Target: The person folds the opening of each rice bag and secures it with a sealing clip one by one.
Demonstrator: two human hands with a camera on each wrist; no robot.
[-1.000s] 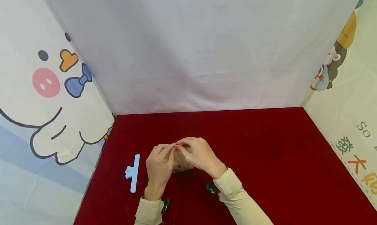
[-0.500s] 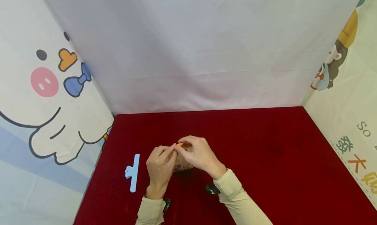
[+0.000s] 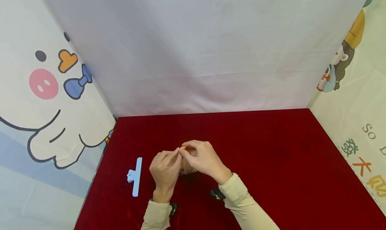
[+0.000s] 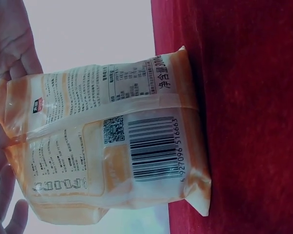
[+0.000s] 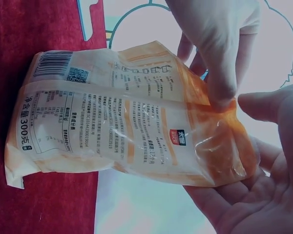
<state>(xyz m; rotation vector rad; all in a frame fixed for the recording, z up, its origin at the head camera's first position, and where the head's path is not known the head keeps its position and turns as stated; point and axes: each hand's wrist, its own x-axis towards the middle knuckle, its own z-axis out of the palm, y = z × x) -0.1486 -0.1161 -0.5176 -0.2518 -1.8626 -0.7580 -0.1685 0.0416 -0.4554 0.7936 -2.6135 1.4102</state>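
A plastic food packet (image 3: 188, 166) with orange ends stands on the red cloth, its top edge between both hands. Printed text, a barcode and a lengthwise seam cover the side of the packet (image 4: 95, 146) in the left wrist view. My left hand (image 3: 165, 171) pinches the top edge between thumb and fingers. Right beside it, my right hand (image 3: 207, 159) pinches the same edge, the two thumbs close together. In the right wrist view, the orange top of the packet (image 5: 217, 141) is creased, with fingers behind it. The hands partly hide the packet in the head view.
A light blue bag clip (image 3: 137, 177) lies on the red cloth (image 3: 256, 149) to the left of my left hand. White printed curtains (image 3: 193, 56) rise behind the table and on both sides.
A bit more of the orange top edge shows between the fingertips than one second ago. My left hand has shifted slightly to the right; both hands stay at the packet's top.
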